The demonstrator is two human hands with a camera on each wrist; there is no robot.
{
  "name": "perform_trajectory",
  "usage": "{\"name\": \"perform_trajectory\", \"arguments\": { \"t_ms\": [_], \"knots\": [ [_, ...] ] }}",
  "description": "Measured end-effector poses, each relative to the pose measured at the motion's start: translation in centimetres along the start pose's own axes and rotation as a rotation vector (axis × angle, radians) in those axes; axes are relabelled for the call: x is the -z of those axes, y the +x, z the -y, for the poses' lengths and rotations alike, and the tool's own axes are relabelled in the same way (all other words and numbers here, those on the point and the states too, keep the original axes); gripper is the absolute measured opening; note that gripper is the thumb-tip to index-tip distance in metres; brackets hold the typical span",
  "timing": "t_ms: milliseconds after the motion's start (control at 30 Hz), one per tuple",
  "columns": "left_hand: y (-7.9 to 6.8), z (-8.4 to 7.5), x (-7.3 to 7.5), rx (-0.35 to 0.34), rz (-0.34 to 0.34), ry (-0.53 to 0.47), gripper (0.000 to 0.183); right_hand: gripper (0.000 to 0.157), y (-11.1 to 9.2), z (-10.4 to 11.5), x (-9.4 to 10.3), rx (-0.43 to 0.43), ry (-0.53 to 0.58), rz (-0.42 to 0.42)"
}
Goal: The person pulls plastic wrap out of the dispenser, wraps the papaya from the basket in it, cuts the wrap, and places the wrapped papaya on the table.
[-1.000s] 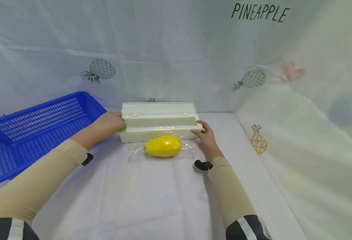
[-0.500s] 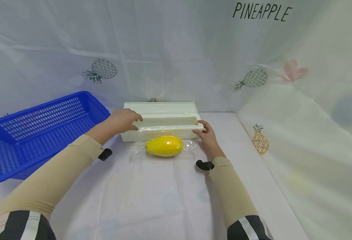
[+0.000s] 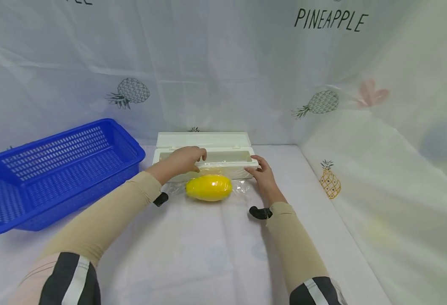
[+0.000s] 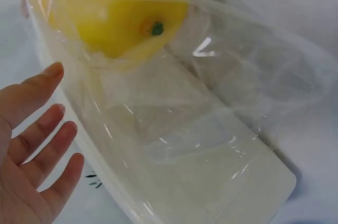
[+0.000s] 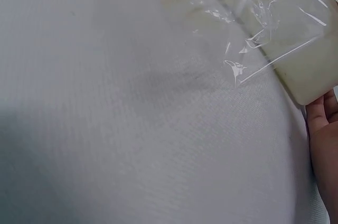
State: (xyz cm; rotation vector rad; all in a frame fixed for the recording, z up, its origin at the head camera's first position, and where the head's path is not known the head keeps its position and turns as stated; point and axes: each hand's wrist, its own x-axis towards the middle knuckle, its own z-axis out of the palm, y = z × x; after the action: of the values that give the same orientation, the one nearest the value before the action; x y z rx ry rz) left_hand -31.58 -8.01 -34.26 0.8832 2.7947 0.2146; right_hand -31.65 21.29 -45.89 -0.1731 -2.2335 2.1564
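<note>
A long white lidded box [image 3: 232, 172], which looks like a cling film dispenser, lies across the table with its lid [image 3: 223, 139] up. Clear plastic film [image 3: 241, 186] stretches from its front over a yellow fruit [image 3: 209, 187] lying before it. My left hand [image 3: 185, 160] is over the box's left and middle part. In the left wrist view its fingers [image 4: 53, 134] are spread and hold nothing, beside the film. My right hand [image 3: 263, 173] grips the box's right end, thumb at the front. The right wrist view shows those fingers [image 5: 319, 113] at the box's corner.
A blue perforated basket [image 3: 131, 169] stands at the left, close to the left forearm. Behind the box rises a white cloth wall [image 3: 215, 93] printed with pineapples. A second cloth side [image 3: 391, 178] borders the table at the right.
My left hand has let go of the box's left end and moved right across its opening to near the middle. The right hand stays at the right end; the fruit has not moved.
</note>
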Motion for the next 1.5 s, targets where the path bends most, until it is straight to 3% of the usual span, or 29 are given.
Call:
{"name": "perform_trajectory", "arguments": {
  "t_ms": [200,367,467,533,633,767,900,1067,1167,1267,1400,1500],
  "knots": [
    [0.7,0.3,-0.4,0.02,0.011,-0.034,0.032,0.053,0.0,0.0,0.2,0.013,0.002,0.018],
    [0.9,0.6,-0.4,0.038,0.009,-0.093,0.034,0.062,0.1,0.5,1.2,-0.017,-0.162,0.101],
    [1.0,0.8,-0.4,0.04,0.006,-0.111,0.035,0.068,0.1,1.1,2.2,0.0,-0.205,0.166],
    [1.0,0.8,-0.4,0.045,0.004,-0.121,0.036,0.068,0.1,1.7,2.7,0.039,-0.201,0.177],
    [0.9,1.0,-0.4,0.051,0.003,-0.134,0.037,0.064,-0.1,2.9,2.9,0.125,-0.214,0.123],
    [0.8,1.3,-0.4,0.058,0.002,-0.143,0.038,0.057,-0.5,5.1,1.6,0.29,-0.32,0.094],
    [0.7,1.1,-0.2,0.065,0.007,-0.149,0.037,0.047,-1.3,7.4,-1.1,0.415,-0.453,0.248],
    [0.9,0.6,-0.1,0.069,0.014,-0.146,0.034,0.037,-2.0,9.2,-4.4,0.468,-0.641,0.518],
    [1.0,0.5,-0.2,0.065,0.01,-0.135,0.033,0.031,-2.1,9.7,-5.8,0.49,-0.754,0.638],
    [0.9,0.7,-0.2,0.053,0.001,-0.13,0.033,0.023,-2.0,10.0,-6.6,0.513,-0.858,0.716],
    [0.9,0.9,-0.2,0.039,-0.007,-0.131,0.034,0.032,-2.1,10.5,-7.4,0.521,-0.974,0.793],
    [0.8,1.0,-0.2,0.036,-0.009,-0.133,0.034,0.028,-2.5,10.8,-7.7,0.466,-1.03,0.812]
  ]
}}
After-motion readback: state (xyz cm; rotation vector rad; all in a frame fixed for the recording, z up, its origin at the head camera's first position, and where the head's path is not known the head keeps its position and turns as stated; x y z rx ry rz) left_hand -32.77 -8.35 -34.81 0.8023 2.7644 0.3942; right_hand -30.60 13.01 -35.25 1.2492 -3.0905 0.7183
